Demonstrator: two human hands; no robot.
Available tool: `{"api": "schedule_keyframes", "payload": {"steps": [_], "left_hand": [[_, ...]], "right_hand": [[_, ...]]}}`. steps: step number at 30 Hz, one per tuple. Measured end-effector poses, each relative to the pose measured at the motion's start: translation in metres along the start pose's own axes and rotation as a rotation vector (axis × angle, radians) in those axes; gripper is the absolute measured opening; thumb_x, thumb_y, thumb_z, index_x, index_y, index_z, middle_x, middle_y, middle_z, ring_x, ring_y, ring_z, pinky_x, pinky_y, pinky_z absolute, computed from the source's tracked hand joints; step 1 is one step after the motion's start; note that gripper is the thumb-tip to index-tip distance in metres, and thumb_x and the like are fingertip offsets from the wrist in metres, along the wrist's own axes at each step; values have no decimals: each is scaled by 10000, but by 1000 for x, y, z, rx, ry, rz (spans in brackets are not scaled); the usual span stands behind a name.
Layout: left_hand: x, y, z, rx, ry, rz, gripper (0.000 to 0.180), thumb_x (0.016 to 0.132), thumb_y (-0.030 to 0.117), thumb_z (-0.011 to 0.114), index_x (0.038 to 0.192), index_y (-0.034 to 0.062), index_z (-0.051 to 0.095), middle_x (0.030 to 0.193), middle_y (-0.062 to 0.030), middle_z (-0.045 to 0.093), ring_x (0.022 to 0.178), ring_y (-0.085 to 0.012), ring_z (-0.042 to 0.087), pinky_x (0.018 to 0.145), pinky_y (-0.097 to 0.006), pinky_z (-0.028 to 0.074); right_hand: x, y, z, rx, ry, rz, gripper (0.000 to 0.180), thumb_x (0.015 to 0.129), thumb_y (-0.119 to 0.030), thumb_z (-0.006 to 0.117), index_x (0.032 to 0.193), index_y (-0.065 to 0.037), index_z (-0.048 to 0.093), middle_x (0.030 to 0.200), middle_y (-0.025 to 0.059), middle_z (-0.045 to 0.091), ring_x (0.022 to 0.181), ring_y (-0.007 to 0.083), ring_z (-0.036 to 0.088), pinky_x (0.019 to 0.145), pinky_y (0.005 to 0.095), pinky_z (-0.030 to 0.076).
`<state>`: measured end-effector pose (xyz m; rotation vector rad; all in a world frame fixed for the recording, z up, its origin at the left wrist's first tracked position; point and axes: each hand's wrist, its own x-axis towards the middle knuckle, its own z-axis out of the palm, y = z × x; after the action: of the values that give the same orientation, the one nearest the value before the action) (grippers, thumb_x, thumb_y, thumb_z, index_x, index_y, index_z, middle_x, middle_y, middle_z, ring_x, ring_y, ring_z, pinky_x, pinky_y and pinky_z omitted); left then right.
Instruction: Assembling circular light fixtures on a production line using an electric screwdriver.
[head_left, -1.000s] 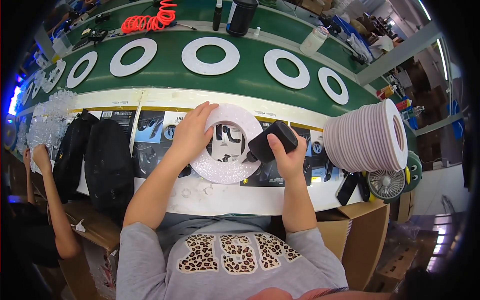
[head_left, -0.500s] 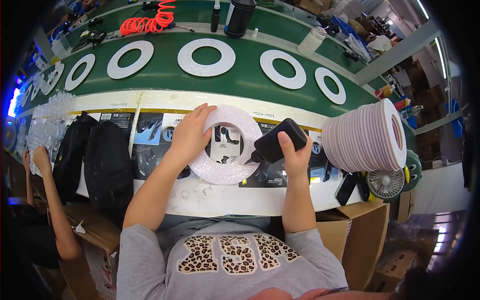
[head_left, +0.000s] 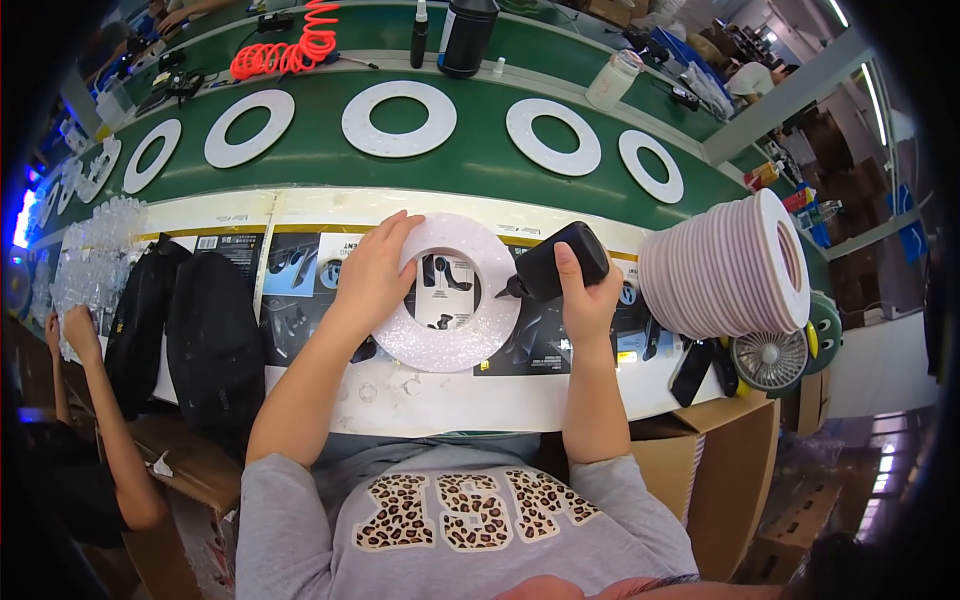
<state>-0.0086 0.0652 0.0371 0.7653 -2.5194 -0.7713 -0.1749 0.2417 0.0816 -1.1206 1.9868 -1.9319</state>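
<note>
- Right hand [head_left: 590, 290]: closed round a black squeeze bottle [head_left: 560, 262], smooth-sided, tilted, its tapered nozzle [head_left: 508, 290] at the right of the white ring; contact with it I cannot tell.
- Left hand [head_left: 375, 270]: laid over the ring's left side, fingers extended, not closed round it.
- White ring [head_left: 440, 345]: flat, broad, speckled and glossy, a round hole at its centre; lies mid-worktop [head_left: 400, 408], between near and far edges.
- Step in hand, as I judge it: the nozzle being placed at the ring, which the left hand steadies. The next move calls for a steady tilt, a measured squeeze and a ring that does not slide.
- Printed sheets [head_left: 505, 350]: dark and flat, beneath the ring.
- Ring stack [head_left: 715, 265]: pale, ribbed, lying on its side toward the worktop's right end; beside it a small round fan [head_left: 770, 360].
- Two black pouches [head_left: 215, 320]: soft, matte, left part, over the near edge.
- Clear plastic pieces [head_left: 100, 240]: glossy heap, far left end.
- Row of white rings [head_left: 360, 120]: flat, spaced along the green surface [head_left: 300, 180] beyond the far edge.
</note>
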Motion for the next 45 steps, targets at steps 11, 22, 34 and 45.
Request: {"api": "schedule_keyframes", "payload": {"steps": [11,22,34,45], "left_hand": [[0,1,-1,9,-4,3,518,762,54,642,1254,119,496,1333,-114,488,1165,-317,512,957,-384,439],[0,-1,1,19,10,21,514,756,62,626,1251,119,500,1318,-118,497,1139,-307,524,934,-390,452],[0,-1,1,16,21,29,495,762,61,615,1241,112,499,1315,-125,496,1124,-319,531,923,-390,456],[0,-2,1,20,17,32,487,776,69,616,1247,108,497,1317,-134,493,1135,-323,525,932,-396,452]], "right_hand": [[1,3,0,-49,31,-34,267,878,-215,651,877,50,622,725,49,622,667,89,531,614,229,450],[2,-2,-9,61,133,-5,257,876,-239,666,906,13,625,814,11,604,760,76,530,693,222,432],[9,-3,-21,-56,5,41,269,865,-211,668,890,53,623,739,46,621,689,82,533,631,228,446],[9,-5,-20,-133,-8,51,279,866,-232,665,886,44,632,722,50,629,671,93,554,616,240,454]]}}
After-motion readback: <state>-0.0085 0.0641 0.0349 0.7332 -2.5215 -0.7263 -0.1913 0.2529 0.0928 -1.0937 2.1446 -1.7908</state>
